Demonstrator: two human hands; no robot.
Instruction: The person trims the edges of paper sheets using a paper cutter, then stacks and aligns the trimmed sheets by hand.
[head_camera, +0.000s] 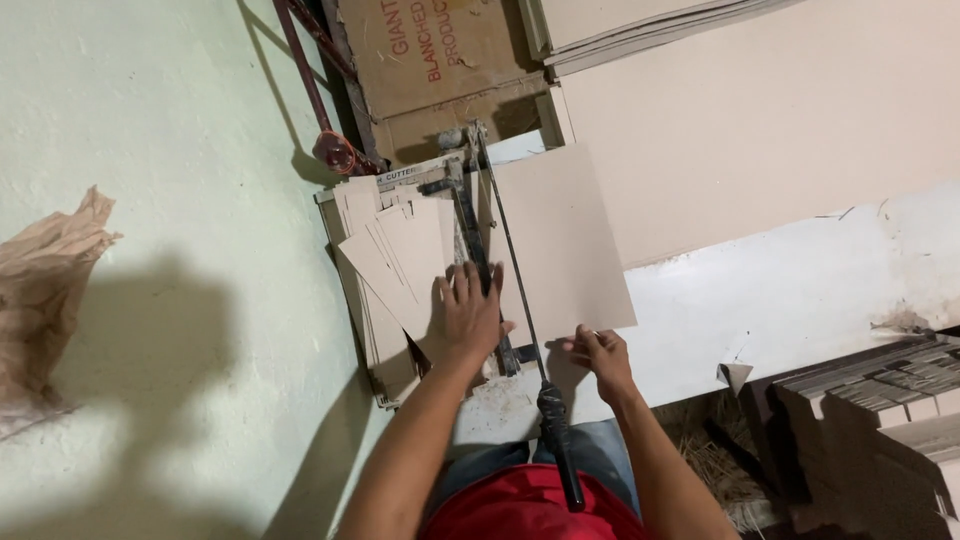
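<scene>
a: seen from above, the left hand (470, 312) lies flat, fingers spread, pressing on the cut card pieces (400, 262) stacked at the left of the paper cutter (480, 255), fingertips touching its clamp bar.

b: and the right hand (598, 358)?

a: it pinches the near edge of a large tan card sheet (560, 235), which lies on the cutter's right side, running under the long blade arm (515, 270). the arm's black handle (558, 440) points back at the person's red shirt (530, 510); neither hand holds it.

b: surroundings?

a: pale green floor at left with a crumpled brown paper bag (45, 290); a printed cardboard box (430, 55) beyond the cutter; more big sheets (760, 110) to the right, stacked boards (880, 390) lower right.
</scene>
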